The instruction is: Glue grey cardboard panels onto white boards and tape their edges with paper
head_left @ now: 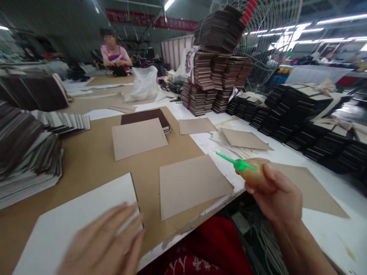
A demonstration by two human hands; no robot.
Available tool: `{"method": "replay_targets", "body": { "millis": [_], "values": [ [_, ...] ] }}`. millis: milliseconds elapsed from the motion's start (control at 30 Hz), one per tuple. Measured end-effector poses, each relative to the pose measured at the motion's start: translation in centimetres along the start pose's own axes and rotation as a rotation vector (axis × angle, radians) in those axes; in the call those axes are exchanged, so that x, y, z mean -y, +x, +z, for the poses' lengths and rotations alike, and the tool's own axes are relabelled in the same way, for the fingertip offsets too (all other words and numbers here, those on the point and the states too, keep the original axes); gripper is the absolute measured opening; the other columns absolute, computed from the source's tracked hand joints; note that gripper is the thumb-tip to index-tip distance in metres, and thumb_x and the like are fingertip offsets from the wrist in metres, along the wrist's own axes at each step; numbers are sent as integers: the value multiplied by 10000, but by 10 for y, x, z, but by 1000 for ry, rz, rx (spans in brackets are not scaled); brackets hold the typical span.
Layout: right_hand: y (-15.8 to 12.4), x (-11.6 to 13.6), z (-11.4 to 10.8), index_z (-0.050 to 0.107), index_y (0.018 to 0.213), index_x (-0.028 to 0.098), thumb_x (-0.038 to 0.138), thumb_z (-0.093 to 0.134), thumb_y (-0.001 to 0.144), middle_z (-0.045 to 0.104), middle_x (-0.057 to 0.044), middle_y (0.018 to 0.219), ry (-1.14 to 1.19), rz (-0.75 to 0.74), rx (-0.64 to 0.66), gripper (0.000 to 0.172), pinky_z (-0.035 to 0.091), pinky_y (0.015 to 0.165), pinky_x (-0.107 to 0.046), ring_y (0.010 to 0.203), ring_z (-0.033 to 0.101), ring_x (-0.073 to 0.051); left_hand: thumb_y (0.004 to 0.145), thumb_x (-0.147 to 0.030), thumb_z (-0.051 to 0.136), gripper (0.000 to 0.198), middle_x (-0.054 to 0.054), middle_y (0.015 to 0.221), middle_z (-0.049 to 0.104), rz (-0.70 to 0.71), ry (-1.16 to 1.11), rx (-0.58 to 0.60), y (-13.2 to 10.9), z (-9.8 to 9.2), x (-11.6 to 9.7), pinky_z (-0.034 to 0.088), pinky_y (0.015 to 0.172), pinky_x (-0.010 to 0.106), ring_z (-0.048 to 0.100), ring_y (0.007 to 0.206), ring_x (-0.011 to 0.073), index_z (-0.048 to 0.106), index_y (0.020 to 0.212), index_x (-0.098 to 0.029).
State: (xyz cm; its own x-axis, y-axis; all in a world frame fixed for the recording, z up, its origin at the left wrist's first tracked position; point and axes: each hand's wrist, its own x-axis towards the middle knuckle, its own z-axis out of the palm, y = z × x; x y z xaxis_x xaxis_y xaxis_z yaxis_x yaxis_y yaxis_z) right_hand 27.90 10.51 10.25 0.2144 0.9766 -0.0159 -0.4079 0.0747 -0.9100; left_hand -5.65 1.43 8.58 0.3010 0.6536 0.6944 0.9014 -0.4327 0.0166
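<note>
A right hand (282,194) curls firmly around an amber squeeze bottle with a green nozzle (255,172), held over the bench's near edge, tip pointing toward the far left; whether the amber is liquid or plastic cannot be told. A left hand (106,236), blurred, spreads its fingers with nothing in its grasp over the right edge of a white rectangular board (77,206) at the bench's near left; contact is unclear.

Between the hands, a tan rectangular sheet (192,187) lies with its right corner close to the near edge of the brown-and-white-topped bench (94,149). A narrow brown strip of bench top separates sheet from board. Farther in, a second, smaller tan sheet (139,137) partly hides a dark brown panel stack (147,115).

Banded black bundles (301,99) line the bench's right side, and brown bundles (210,70) tower behind. A translucent white plastic bag (145,82) sits toward the far end, its contents indistinct. At left, a brown-and-white panel pile (25,160) is cut off by the frame.
</note>
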Motion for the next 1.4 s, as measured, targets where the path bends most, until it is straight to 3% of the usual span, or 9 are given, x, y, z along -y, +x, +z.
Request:
{"method": "replay_targets", "body": {
  "millis": [67,167,333,467,667,867,1400],
  "values": [
    [-1,3,6,682,915,233,340,637,806,667,-28,771,-72,-5,71,159,369,403,-230,583,533,-144,872,-232,574,235,31,1074,728,134,-3,98,-6,17,-25,525,848,299,652,984,184,679,1081,-207],
    [-5,3,19,650,958,252,362,695,751,628,-8,705,-202,28,159,239,335,381,-234,499,471,-129,874,-224,561,250,35,1081,735,144,-5,146,-11,45,-55,539,809,303,662,962,194,683,1085,-170],
    [-10,-6,39,583,1044,246,406,729,745,617,6,728,-554,1,381,368,404,463,-248,574,516,-145,860,-185,581,284,77,1127,722,112,21,164,-29,66,-65,519,838,386,652,1011,253,669,1124,-125],
    [-6,-13,52,540,1053,232,412,664,818,605,8,798,-717,-62,601,321,438,569,-270,673,535,-152,849,-91,540,323,112,1170,703,125,-48,83,-45,71,-61,460,907,413,619,1077,273,659,1150,-90],
    [-1,-20,68,526,1046,239,404,635,841,564,25,784,-934,-203,747,285,409,601,-280,675,512,-144,804,-113,651,321,140,1156,702,-7,-78,11,-46,74,-69,441,876,410,612,1047,274,673,1122,-78],
    [0,-24,76,511,1049,240,402,620,854,580,27,790,-1050,-241,806,276,400,640,-294,704,532,-154,833,-174,639,232,117,1085,737,-64,-47,-30,-42,75,-74,415,810,386,635,973,244,707,1040,-94],
    [-2,-20,86,490,1024,233,419,588,874,572,25,750,-1179,-192,908,259,369,597,-293,666,524,-153,801,-216,647,298,82,1076,747,-127,-23,-51,-42,76,-78,387,744,387,613,869,217,704,1071,-105]
  ]
}}
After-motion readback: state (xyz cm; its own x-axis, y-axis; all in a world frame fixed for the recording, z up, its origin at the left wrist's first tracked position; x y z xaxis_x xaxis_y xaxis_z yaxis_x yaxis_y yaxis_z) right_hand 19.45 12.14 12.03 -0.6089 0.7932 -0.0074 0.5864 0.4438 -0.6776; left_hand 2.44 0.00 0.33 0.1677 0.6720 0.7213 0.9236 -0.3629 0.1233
